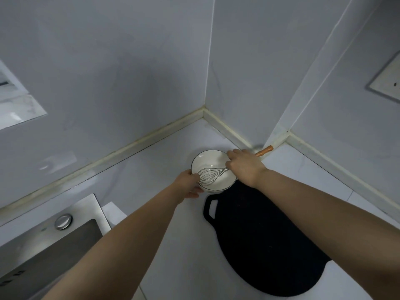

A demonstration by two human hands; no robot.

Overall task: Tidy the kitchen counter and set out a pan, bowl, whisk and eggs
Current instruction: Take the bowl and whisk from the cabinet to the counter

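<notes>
Left grip is curling round the bowl rim, steadying it on the counter just beside the pan. Right grip is holding the whisk, wires inside the bowl. Setting-out step; next probably needing release, then eggs, none in view.

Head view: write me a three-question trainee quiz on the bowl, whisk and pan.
1. True or false: the wire head of the whisk is inside the bowl.
2. Which hand grips the whisk by its handle? A left; B right; C neither.
3. Fill the gap: the black pan lies flat on the ___.
Key: 1 true. 2 B, the right hand. 3 counter.
</notes>
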